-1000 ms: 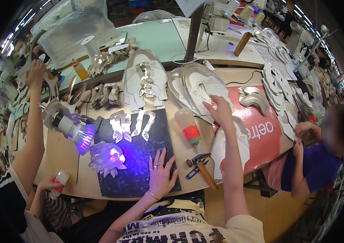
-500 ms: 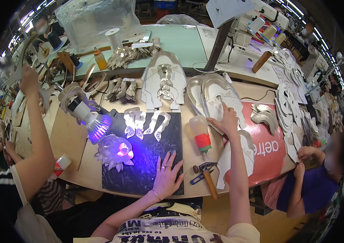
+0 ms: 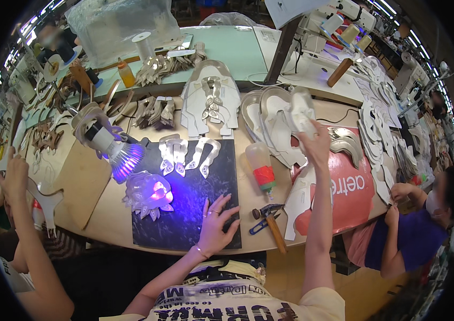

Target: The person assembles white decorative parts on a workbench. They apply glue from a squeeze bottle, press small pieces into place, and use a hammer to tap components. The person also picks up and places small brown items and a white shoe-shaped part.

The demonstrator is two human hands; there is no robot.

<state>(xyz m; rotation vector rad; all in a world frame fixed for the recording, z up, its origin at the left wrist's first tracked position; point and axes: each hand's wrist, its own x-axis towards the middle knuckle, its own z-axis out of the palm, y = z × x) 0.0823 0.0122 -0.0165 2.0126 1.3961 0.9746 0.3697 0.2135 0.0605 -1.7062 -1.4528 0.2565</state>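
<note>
My right hand (image 3: 315,143) grips a pale shoe upper piece (image 3: 302,107), blurred by motion, above the stacked silver-and-white uppers (image 3: 276,115). My left hand (image 3: 217,227) holds nothing; its fingers are spread at the right side of the dark work board (image 3: 195,187). On that board lie U-shaped white pieces (image 3: 204,155) with patterned tips. A bunch of similar pieces (image 3: 149,195) sits under the violet light of a lamp (image 3: 125,160). Between my hands stands a glue bottle (image 3: 260,168) with a red band, its tip toward me.
A hammer (image 3: 275,232) and blue thread snips (image 3: 259,227) lie near the table's front edge. More uppers (image 3: 211,96) lie at the back, and curved silver pieces (image 3: 345,144) on a red sheet (image 3: 344,195). Co-workers' hands (image 3: 13,171) are at far left and right (image 3: 398,198).
My right hand has raised a pale upper piece off the stack. My left hand has come up slightly, its fingers more bent. The left co-worker's hand has lowered with a pale piece.
</note>
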